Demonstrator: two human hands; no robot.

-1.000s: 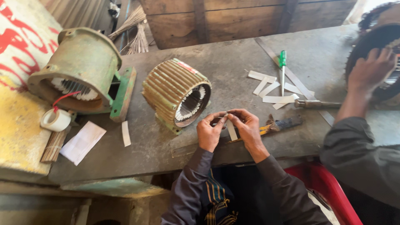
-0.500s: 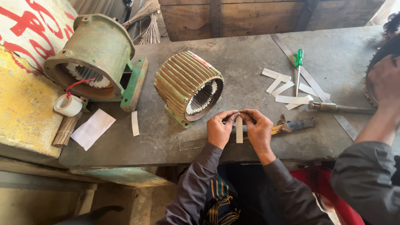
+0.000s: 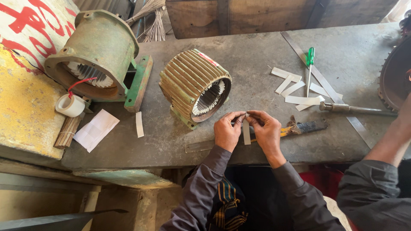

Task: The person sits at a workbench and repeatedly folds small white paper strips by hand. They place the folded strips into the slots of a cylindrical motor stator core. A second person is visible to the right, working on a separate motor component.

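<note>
A white painted sign panel with large red brush strokes (image 3: 30, 21) stands at the upper left; a small red-and-white label (image 3: 208, 58) sits atop the ribbed stator housing (image 3: 188, 81).

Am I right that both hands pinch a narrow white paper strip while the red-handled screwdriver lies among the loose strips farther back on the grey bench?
Not quite. The head view shows the screwdriver has a green handle. Otherwise correct: left hand and right hand pinch the narrow white paper strip, and the screwdriver lies among loose strips on the grey bench.
</note>
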